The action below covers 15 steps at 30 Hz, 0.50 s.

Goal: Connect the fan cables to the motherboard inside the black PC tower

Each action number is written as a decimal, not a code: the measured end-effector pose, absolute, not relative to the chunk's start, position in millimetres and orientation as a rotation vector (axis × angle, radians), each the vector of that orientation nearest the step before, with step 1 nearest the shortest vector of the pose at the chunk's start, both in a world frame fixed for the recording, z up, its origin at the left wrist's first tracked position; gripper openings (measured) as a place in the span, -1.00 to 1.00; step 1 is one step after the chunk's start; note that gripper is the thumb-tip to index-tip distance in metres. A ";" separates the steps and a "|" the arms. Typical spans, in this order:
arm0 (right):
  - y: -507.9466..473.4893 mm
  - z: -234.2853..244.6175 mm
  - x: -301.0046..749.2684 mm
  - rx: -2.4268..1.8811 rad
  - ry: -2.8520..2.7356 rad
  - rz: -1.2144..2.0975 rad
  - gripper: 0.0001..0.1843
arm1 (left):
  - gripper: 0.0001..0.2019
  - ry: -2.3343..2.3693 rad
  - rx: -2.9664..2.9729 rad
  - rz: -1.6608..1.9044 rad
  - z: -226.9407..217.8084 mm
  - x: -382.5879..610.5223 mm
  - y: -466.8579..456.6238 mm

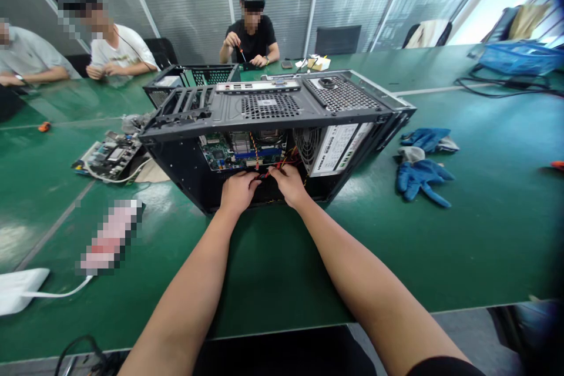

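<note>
A black computer case (220, 111) lies on the green table with its open side facing me. Inside it are a green motherboard (220, 155) and a power supply (337, 150) with a fan grille and a white label. Both my hands reach into the opening below the motherboard. The fingers of my left hand (238, 191) and my right hand (288, 183) are closed around a bundle of red, black and yellow power cables (267, 175). My knuckles hide part of the bundle, and the case's lower inside is dark.
Left of the case lie a loose motherboard (117, 155), a phone (112, 235) and a white power bank (20, 291). Blue gloves (420, 176) rest at the right, with a blue basket (520, 59) farther back. A second case (194, 74) stands behind; across the table, a person (252, 35) holds a screwdriver.
</note>
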State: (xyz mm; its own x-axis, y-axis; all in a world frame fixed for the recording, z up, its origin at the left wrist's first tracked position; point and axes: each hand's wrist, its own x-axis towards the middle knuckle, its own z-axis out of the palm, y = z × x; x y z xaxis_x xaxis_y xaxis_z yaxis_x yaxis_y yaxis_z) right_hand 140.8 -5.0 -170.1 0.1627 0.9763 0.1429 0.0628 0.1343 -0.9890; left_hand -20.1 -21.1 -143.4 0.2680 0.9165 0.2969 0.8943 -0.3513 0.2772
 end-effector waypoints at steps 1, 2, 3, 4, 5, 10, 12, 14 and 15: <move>-5.0 -170.2 140.6 -1.222 -1.186 0.954 -0.68 | -0.74 1.754 2.456 0.645 -143.8 -20.3 -20.6; -5.1 -170.2 140.4 -1.229 -1.186 0.948 -0.68 | -0.74 1.750 2.453 0.653 -144.2 -20.5 -20.2; -5.1 -170.2 140.2 -1.237 -1.186 0.940 -0.69 | -0.74 1.745 2.450 0.661 -144.5 -20.8 -19.8; -5.1 -170.3 140.0 -1.246 -1.187 0.932 -0.69 | -0.74 1.740 2.447 0.671 -144.7 -21.0 -19.4; -5.0 -170.4 139.7 -1.255 -1.189 0.922 -0.69 | -0.74 1.734 2.443 0.678 -144.9 -21.1 -19.1; -3.7 -171.8 138.9 -1.288 -1.205 0.844 -0.66 | -0.75 1.717 2.425 0.685 -144.9 -21.2 -18.4; -3.3 -172.4 138.8 -1.303 -1.209 0.827 -0.65 | -0.75 1.711 2.423 0.683 -144.3 -21.3 -17.9; -3.3 -172.6 138.8 -1.308 -1.209 0.827 -0.65 | -0.75 1.693 2.425 0.680 -143.3 -21.8 -16.9; -3.5 -172.5 138.8 -1.307 -1.208 0.831 -0.65 | -0.75 1.680 2.429 0.680 -142.8 -22.2 -16.2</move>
State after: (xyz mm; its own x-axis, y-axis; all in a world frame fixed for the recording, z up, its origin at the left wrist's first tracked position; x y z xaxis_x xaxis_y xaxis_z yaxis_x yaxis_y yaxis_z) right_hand 138.8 -3.5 -172.5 0.2290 0.9568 0.1791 0.1757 0.1403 -0.9744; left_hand -22.2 -16.2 -142.8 0.2870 0.9108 0.2969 0.8610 -0.3811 0.3367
